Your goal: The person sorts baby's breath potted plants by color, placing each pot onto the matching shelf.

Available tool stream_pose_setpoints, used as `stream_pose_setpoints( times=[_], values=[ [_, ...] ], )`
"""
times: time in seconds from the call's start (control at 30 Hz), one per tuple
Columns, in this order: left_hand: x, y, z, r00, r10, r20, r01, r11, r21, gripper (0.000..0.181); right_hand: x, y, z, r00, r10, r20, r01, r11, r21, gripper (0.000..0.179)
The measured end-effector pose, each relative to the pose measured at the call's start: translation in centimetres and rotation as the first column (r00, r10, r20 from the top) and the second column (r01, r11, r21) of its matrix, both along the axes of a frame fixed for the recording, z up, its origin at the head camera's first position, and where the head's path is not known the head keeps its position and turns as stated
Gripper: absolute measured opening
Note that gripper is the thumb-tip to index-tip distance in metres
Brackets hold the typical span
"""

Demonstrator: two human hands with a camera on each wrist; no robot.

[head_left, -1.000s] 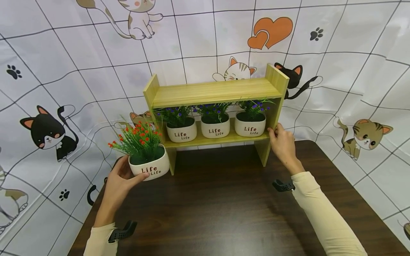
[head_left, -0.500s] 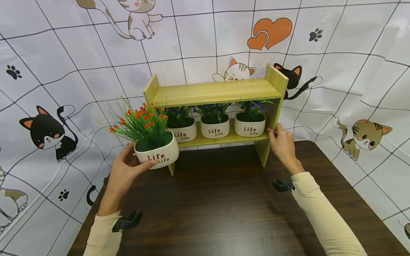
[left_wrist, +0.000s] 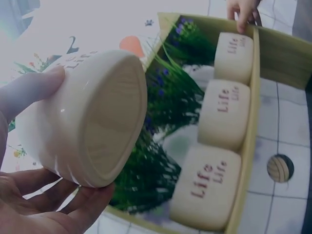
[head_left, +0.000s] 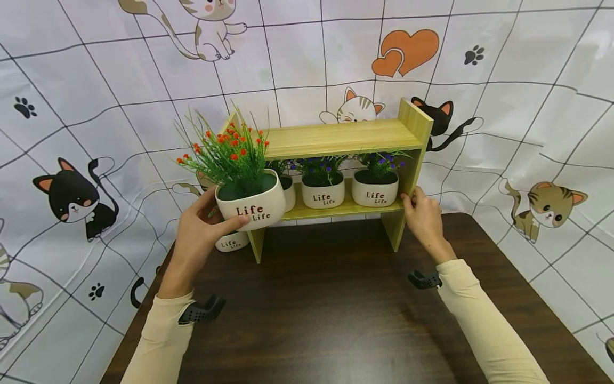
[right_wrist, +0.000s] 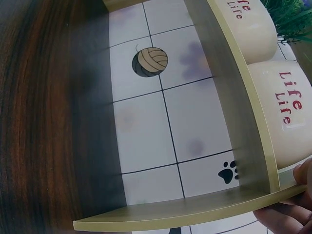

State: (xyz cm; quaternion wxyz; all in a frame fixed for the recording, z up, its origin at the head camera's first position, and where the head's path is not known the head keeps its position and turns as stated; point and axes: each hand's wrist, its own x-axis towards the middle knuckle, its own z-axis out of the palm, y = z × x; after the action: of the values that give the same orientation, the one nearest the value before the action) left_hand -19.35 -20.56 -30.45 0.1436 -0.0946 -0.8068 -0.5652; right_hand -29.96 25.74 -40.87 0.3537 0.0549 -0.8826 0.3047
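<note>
My left hand [head_left: 194, 237] grips a white "Life" flowerpot [head_left: 254, 205] with orange-red artificial flowers, thumb on the front and fingers round the far side. The pot is in the air before the left end of a light wooden shelf [head_left: 336, 137], at about the height of its lower board. In the left wrist view the held pot [left_wrist: 92, 117] shows its hollow underside. My right hand [head_left: 424, 218] pinches the shelf's right side panel near the lower board. On that board stand three white pots with purple flowers, the right one [head_left: 375, 188] nearest my right hand.
Another white "Life" pot [head_left: 232, 241] stands on the dark wooden table [head_left: 336, 309] behind my left hand, left of the shelf's leg. The shelf's top board bears nothing. A cat-patterned wall covering [head_left: 297, 58] rises close behind.
My left hand has lifted the orange-flowered pot up and to the right, toward the shelf's left end. The white pot behind it has come into sight. My right hand stays in place.
</note>
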Motion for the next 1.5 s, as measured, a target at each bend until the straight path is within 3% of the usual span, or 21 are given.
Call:
stream_pose_setpoints(
  times=[0.17,0.4,0.53,0.77,1.17,1.5],
  values=[
    [-0.8,1.4,1.1,0.997,-0.018,-0.079,0.020,0.999,0.026,0.067,0.0,0.1,0.0,1.000,0.002,-0.004,-0.002,1.000,0.004,0.019],
    [-2.2,3.6,2.6,0.982,-0.119,-0.144,0.134,0.986,0.097,0.069,0.0,0.2,0.0,1.000,0.007,0.008,-0.007,1.000,0.002,0.019],
    [-2.9,5.1,3.6,0.972,-0.163,-0.172,0.180,0.980,0.090,0.071,0.0,0.2,0.0,1.000,0.007,0.013,-0.007,1.000,0.004,0.019],
    [-4.3,7.5,5.1,0.956,-0.192,-0.221,0.206,0.978,0.041,0.072,0.0,0.2,-0.1,1.000,0.007,0.018,-0.007,1.000,0.000,0.019],
    [-6.4,11.9,7.3,0.937,-0.248,-0.246,0.281,0.953,0.112,0.069,0.0,0.2,0.0,1.000,0.015,0.003,-0.015,1.000,0.008,0.019],
    [-8.2,15.6,9.0,0.936,-0.259,-0.238,0.291,0.950,0.112,0.077,-0.2,0.3,-0.3,1.000,0.012,-0.011,-0.012,1.000,0.012,0.019]
  ],
)
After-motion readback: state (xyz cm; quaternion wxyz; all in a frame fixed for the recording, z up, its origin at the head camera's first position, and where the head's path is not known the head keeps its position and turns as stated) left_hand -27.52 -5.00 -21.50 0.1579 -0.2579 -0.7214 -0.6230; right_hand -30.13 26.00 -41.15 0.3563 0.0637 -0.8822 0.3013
